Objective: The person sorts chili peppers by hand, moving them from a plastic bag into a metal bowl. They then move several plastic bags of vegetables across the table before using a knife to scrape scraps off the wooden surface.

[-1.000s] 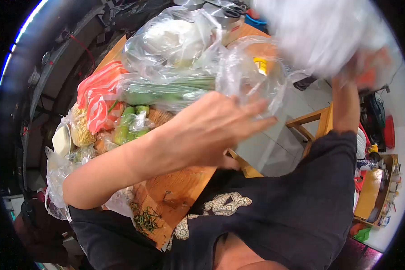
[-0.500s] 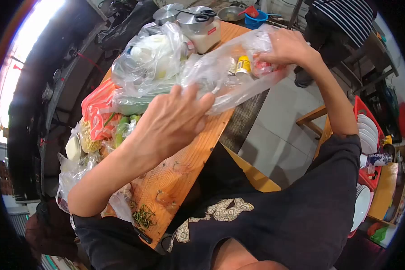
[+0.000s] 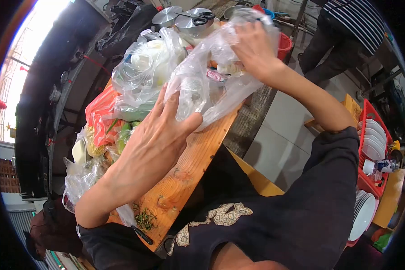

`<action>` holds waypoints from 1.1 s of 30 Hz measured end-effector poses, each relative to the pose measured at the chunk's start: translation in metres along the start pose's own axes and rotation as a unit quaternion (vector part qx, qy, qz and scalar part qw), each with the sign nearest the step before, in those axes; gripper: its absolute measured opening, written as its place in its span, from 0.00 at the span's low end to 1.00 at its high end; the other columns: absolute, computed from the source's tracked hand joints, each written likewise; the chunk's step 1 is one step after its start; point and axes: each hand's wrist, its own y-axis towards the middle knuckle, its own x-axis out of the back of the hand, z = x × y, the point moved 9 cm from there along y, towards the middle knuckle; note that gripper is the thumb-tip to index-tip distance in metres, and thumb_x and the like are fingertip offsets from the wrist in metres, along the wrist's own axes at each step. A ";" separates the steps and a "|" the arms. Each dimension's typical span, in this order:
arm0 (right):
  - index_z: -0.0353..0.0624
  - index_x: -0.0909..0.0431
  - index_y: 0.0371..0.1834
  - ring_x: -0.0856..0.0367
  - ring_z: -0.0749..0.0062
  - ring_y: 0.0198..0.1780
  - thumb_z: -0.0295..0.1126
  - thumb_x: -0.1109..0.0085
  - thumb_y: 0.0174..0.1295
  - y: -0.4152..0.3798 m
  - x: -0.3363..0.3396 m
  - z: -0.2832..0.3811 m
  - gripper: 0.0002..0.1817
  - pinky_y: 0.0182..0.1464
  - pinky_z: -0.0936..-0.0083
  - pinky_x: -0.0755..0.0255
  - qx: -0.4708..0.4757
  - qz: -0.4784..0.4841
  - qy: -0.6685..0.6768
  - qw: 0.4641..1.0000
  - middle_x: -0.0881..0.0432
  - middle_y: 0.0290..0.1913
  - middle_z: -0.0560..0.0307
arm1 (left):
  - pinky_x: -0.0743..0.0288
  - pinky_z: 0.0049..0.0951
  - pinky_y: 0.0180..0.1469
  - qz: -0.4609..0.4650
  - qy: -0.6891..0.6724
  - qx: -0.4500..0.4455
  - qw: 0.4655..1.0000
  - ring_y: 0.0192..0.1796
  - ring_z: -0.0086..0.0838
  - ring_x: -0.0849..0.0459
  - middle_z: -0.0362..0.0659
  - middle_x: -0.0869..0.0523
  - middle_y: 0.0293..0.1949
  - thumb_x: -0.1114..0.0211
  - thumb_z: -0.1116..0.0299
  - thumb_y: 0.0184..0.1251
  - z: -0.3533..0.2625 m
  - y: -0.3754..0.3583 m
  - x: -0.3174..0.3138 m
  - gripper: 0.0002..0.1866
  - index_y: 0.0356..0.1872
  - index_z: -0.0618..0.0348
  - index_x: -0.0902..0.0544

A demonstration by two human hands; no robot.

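Observation:
A clear plastic bag [image 3: 198,76] is stretched between my two hands above the wooden table [image 3: 184,168]. My left hand [image 3: 155,135] grips its near side, thumb out to the right and fingers partly behind the film. At the far end my right hand [image 3: 254,49] is closed on the bunched plastic; its fingertips are blurred and partly covered. Small packaged items show through the bag, among them a pink-and-white packet [image 3: 216,75]. Just left of it, another clear bag with pale white contents [image 3: 150,60] rests on the table.
Black-handled scissors [image 3: 200,19] lie on metal lids at the back. A red-striped bag [image 3: 101,114], green vegetables [image 3: 123,135] and chopped green bits [image 3: 145,219] line the table's left side. A knife handle [image 3: 141,235] is near the front. One person [image 3: 346,27] stands back right; another person [image 3: 54,229] is lower left.
My right hand has moved left and slightly up, drawing the far end of the bag closer. My left hand has shifted down and left. The yellow-capped container no longer shows.

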 end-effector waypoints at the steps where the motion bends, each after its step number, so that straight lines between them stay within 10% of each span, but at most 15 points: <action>1: 0.50 0.29 0.65 0.30 0.61 0.62 0.36 0.36 0.54 0.003 0.006 0.008 0.32 0.63 0.54 0.40 -0.004 -0.007 -0.106 0.994 0.23 0.57 0.52 | 0.33 0.49 0.66 -0.002 -0.011 -0.006 1.000 0.71 0.64 0.38 0.69 0.40 0.67 0.40 0.79 0.60 0.001 0.003 -0.001 0.17 0.49 0.56 0.30; 4: 0.56 0.26 0.62 0.31 0.62 0.61 0.35 0.46 0.62 -0.014 0.033 0.033 0.22 0.66 0.56 0.42 0.135 -0.314 0.003 0.940 0.24 0.53 0.54 | 0.35 0.50 0.68 -0.004 -0.022 -0.006 1.000 0.72 0.67 0.41 0.70 0.41 0.68 0.40 0.79 0.60 0.002 0.005 0.002 0.17 0.50 0.55 0.30; 9: 0.52 0.33 0.64 0.30 0.67 0.64 0.38 0.31 0.48 -0.027 0.031 0.071 0.36 0.72 0.57 0.47 0.289 -0.192 0.110 0.931 0.25 0.60 0.57 | 0.32 0.50 0.65 -0.004 -0.024 0.008 1.000 0.69 0.63 0.34 0.68 0.43 0.71 0.39 0.78 0.62 0.004 0.003 0.007 0.12 0.45 0.58 0.30; 17: 0.52 0.28 0.53 0.24 0.66 0.52 0.32 0.43 0.58 -0.039 0.049 0.035 0.18 0.69 0.57 0.43 0.208 -0.414 0.166 0.870 0.25 0.50 0.58 | 0.32 0.52 0.65 -0.064 -0.005 -0.008 0.998 0.70 0.69 0.39 0.74 0.45 0.69 0.38 0.81 0.57 0.009 0.006 0.016 0.15 0.45 0.61 0.29; 21: 0.46 0.18 0.33 0.25 0.68 0.47 0.32 0.44 0.55 -0.028 0.022 0.057 0.07 0.66 0.63 0.40 0.252 -0.285 0.133 0.915 0.23 0.40 0.60 | 0.31 0.51 0.65 -0.120 -0.023 -0.012 0.992 0.67 0.68 0.35 0.75 0.45 0.69 0.37 0.80 0.57 0.018 0.015 0.025 0.16 0.46 0.63 0.28; 30: 0.41 0.16 0.36 0.21 0.59 0.40 0.29 0.43 0.55 0.024 0.015 0.070 0.08 0.52 0.63 0.31 0.116 -0.108 0.073 0.985 0.18 0.41 0.52 | 0.26 0.45 0.59 -0.224 0.025 0.043 0.973 0.55 0.58 0.21 0.60 0.33 0.67 0.38 0.77 0.61 0.092 0.107 0.052 0.18 0.53 0.61 0.25; 33: 0.38 0.19 0.38 0.20 0.52 0.38 0.30 0.44 0.59 0.040 0.017 0.051 0.09 0.48 0.61 0.28 0.075 -0.121 0.141 0.980 0.17 0.42 0.50 | 0.22 0.48 0.40 -0.348 0.047 -0.087 0.932 0.41 0.56 0.17 0.68 0.38 0.69 0.42 0.83 0.54 0.092 0.138 0.071 0.18 0.49 0.67 0.24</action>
